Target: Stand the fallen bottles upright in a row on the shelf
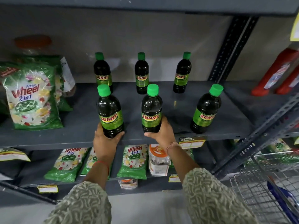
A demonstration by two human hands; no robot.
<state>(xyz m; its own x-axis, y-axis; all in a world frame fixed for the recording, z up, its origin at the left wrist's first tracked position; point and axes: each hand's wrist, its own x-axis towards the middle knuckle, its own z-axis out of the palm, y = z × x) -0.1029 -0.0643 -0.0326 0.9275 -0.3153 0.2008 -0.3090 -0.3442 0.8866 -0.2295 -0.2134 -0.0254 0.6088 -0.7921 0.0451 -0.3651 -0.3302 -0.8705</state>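
Observation:
Several dark bottles with green caps and green "SUNNY" labels stand upright on the grey metal shelf [178, 102], in a back row and a front row. My left hand [105, 141] grips the base of the front left bottle [110, 113]. My right hand [163, 133] wraps around the base of the front middle bottle [151, 109]. The front right bottle [206, 110] stands alone near the shelf's edge. Behind are the back left bottle [102, 71], the back middle bottle [141, 73] and the back right bottle [182, 73]. None lies on its side.
Green "Wheel" detergent packs [32, 97] lean at the shelf's left. Red bottles [278, 73] stand at the right past the slotted upright [231, 49]. More packs [134, 160] fill the lower shelf. A wire shopping cart [267, 183] is at lower right.

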